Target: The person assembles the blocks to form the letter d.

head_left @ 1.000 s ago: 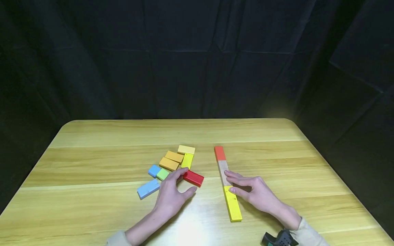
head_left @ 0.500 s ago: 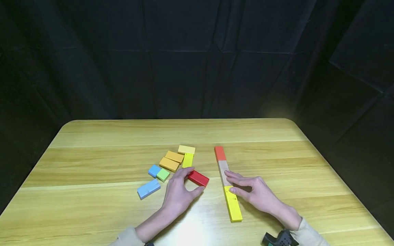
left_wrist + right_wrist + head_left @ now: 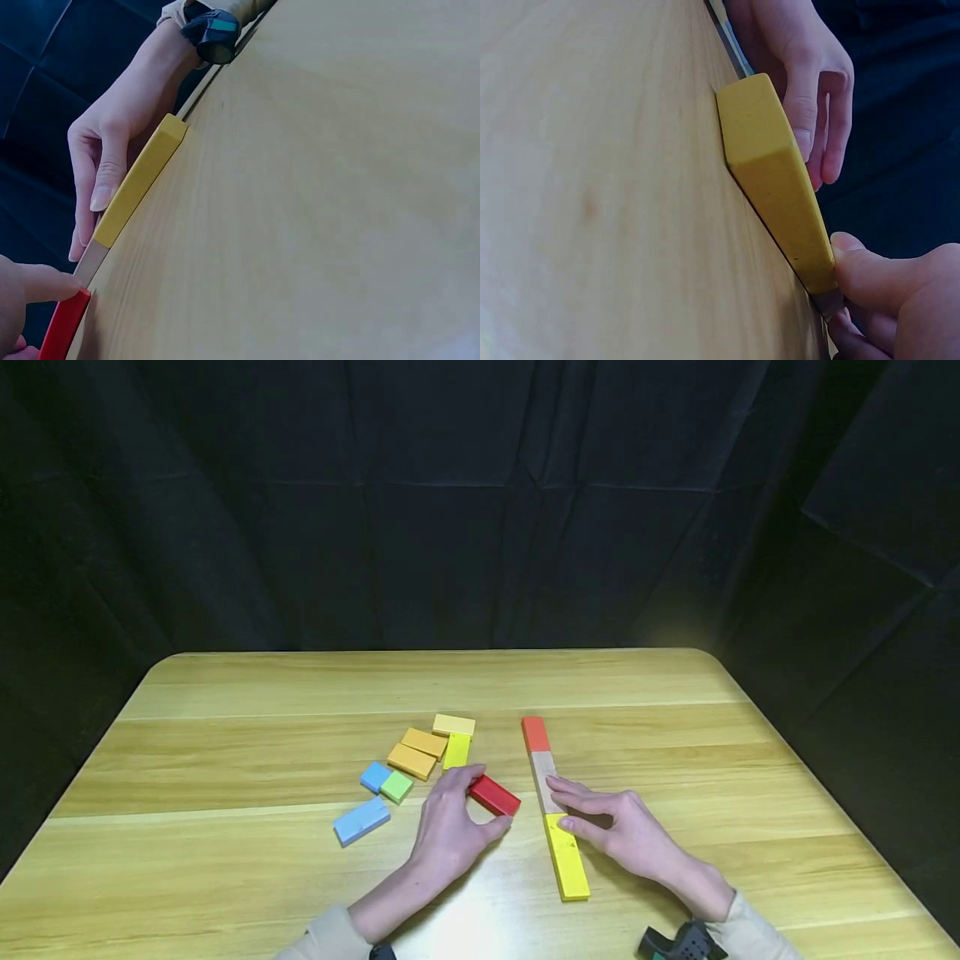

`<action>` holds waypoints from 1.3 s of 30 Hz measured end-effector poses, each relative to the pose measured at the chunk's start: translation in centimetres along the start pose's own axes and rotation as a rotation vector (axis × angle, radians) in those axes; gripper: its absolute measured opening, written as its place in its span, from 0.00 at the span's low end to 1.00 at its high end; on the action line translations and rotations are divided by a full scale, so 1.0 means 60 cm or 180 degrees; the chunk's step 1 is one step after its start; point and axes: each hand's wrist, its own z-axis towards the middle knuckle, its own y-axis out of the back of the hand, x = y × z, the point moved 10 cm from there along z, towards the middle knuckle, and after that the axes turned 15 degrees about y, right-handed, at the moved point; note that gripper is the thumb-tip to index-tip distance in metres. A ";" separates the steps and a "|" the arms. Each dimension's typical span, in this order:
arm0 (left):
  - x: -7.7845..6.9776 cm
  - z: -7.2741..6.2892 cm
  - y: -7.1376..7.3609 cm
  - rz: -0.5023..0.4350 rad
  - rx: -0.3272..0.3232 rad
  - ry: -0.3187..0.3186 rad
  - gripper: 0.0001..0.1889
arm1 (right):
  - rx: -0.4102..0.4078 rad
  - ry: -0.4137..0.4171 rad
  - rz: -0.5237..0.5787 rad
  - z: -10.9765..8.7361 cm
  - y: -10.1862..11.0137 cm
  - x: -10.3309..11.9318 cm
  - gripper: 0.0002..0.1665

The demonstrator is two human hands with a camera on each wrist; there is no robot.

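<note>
My left hand [image 3: 453, 837] holds a glossy red block [image 3: 497, 795] lying on the table, fingers at its far end and thumb at the near end. In the left wrist view the thumb touches the end of the red block [image 3: 67, 322]. Right of it runs a straight row: a coral block [image 3: 536, 734], a pale wood block [image 3: 545, 779] and a long yellow block [image 3: 567, 860]. My right hand [image 3: 626, 832] rests at the row's right side, thumb on the yellow block's end and loosely extended fingers by the pale block.
Left of the red block lie a short yellow block [image 3: 457, 750], a cream block [image 3: 453, 725], two orange blocks [image 3: 412, 761], a small blue block [image 3: 376, 777], a green block [image 3: 397, 787] and a light blue block [image 3: 362, 821]. Dark cloth [image 3: 450, 527] hangs behind the wooden table [image 3: 225, 693].
My left hand has slid the red block rightward across the table, away from the short yellow block and closer to the row. The right hand and the row have stayed put.
</note>
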 end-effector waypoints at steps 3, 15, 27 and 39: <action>-0.002 0.001 -0.004 0.0024 0.0027 -0.0006 0.37 | 0.0006 -0.0011 0.0020 0.000 0.000 0.000 0.25; -0.008 -0.002 -0.004 0.0192 0.0001 -0.0154 0.33 | 0.0019 -0.0021 0.0035 -0.001 -0.001 0.002 0.25; -0.005 0.003 0.000 0.0160 0.0020 -0.0186 0.33 | 0.0042 -0.0058 0.0050 -0.002 0.000 0.001 0.26; -0.018 0.011 -0.017 -0.0128 0.0390 -0.0111 0.32 | 0.0054 -0.0017 -0.0005 0.000 0.001 0.004 0.26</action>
